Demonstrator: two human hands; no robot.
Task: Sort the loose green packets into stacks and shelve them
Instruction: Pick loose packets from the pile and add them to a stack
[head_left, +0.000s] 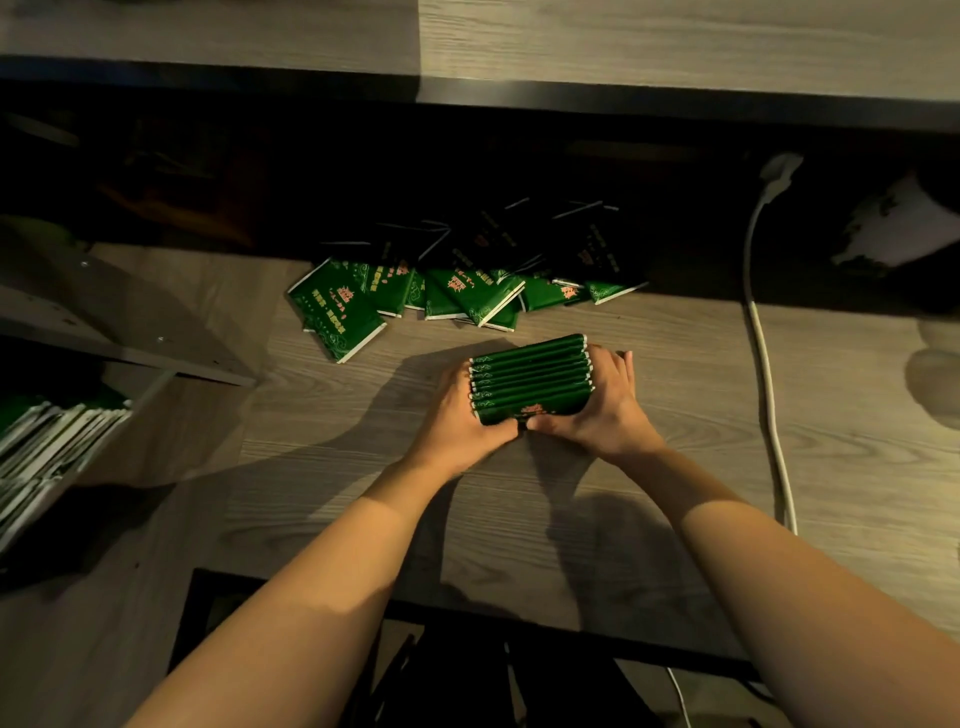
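Reaching forward from the bottom of the view, both bare forearms converge on a stack of green packets (530, 379) standing on edge on the wood-grain counter (649, 499). The left hand (462, 415) cups the stack's left end and the right hand (597, 405) cups its right end; each grip is curled round the stack, fingers wrapped past the far side, thumbs meeting at the near face. Just beyond the stack lies a loose pile of green packets (447, 296), overlapping and partly lost in the shadow under an upper ledge (675, 98). At the left, a shelf unit (130, 332) stands with more packets (52, 441) filed upright in its lower compartment. A white cable (769, 395) runs down the counter well right of the hands. Bare counter lies between the stack and the shelf, and between the stack and the cable; the counter's near edge crosses beneath the forearms.
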